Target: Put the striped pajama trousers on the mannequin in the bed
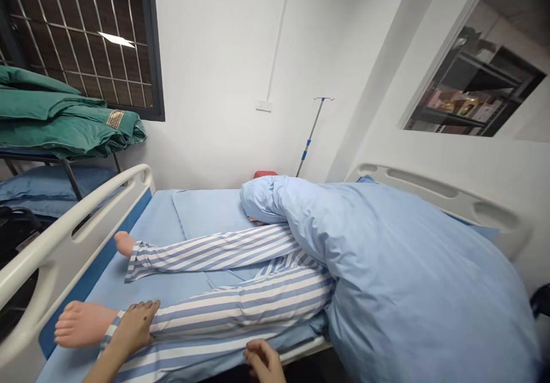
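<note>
A figure in blue-and-white striped pyjamas (232, 291) lies on a hospital bed, its upper body under a light blue blanket (408, 280). My left hand (134, 327) rests with spread fingers on the near trouser leg, just above the bare foot (81, 324). The other bare foot (124, 243) lies farther up the mattress. At the bottom of the view, my right hand (263, 360) is loosely curled against the near trouser leg, by the bed's side edge. Its fingers partly hide what they touch. The figure's head is hidden by the blanket.
A white bed rail (64, 239) runs along the left of the mattress, and a white bed end (433, 199) stands at the right. An IV pole (311, 136) rises behind the bed. Green folded bedding (55, 113) lies on a neighbouring bed at the left.
</note>
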Tool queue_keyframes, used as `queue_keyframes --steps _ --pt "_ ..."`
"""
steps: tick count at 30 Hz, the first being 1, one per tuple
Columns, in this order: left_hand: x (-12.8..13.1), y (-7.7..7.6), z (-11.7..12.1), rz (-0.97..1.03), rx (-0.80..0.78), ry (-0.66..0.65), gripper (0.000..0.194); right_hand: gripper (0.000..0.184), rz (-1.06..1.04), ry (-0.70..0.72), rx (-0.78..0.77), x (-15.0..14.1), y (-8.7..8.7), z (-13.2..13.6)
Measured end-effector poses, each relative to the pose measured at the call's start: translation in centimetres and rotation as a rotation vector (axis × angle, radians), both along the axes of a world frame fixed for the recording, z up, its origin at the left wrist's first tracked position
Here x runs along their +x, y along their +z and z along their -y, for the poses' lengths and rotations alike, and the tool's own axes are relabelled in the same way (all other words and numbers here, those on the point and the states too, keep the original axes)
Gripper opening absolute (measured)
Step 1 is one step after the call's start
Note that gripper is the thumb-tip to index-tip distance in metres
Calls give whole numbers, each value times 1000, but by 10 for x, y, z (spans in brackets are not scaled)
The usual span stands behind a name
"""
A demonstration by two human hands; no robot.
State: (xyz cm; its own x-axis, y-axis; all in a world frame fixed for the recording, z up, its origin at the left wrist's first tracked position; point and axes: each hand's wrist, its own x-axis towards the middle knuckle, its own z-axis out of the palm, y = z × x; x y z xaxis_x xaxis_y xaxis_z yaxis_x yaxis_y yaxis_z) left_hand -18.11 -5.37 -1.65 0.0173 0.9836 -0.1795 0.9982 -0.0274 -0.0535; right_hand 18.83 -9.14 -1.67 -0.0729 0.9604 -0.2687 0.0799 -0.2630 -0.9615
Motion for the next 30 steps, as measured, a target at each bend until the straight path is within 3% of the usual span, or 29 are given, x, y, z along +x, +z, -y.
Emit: queue_keyframes --steps 2,4,6,8,9,10,13,16,18,20,22,24,27,28,30 --pt "-2 2 2 -9 -7 -11 70 32 53 110 -54 -11 12 14" --pt "1 9 3 -19 -21 -19 73 26 110 283 -36 -45 34 19" --pt "10 18 2 8 -1 -42 79 25 98 369 -12 -106 60 14" --pt "23 24 -2 85 32 -87 85 32 71 486 23 -187 83 0" --pt "30 26 -5 125 29 -101 85 20 63 584 45 -229 93 -9" --pt "35 26 -7 152 8 -102 84 13 88 829 93 -271 99 -19" --pt "42 22 -12 156 -71 -57 78 10 54 1047 157 -368 103 -47" --pt "39 17 -12 151 -75 -53 74 21 90 1174 225 -405 98 -59" --pt "35 17 -11 158 -80 -66 73 25 88 1189 229 -390 102 -54" --pt "30 17 -9 166 -72 -81 73 22 62 1049 155 -345 110 -39" --pt "25 16 -8 169 -51 -91 74 12 18 592 47 -275 116 -18" --pt "18 14 -6 154 -33 -94 74 24 34 429 10 -193 111 4" --pt "11 13 -4 97 -33 -69 71 28 49 275 -35 -85 73 27" --pt "10 14 -3 77 -32 -54 70 27 49 205 -66 -60 54 30" --pt "10 15 0 50 -26 -27 69 25 -65 -69 -200 -29 12 30"
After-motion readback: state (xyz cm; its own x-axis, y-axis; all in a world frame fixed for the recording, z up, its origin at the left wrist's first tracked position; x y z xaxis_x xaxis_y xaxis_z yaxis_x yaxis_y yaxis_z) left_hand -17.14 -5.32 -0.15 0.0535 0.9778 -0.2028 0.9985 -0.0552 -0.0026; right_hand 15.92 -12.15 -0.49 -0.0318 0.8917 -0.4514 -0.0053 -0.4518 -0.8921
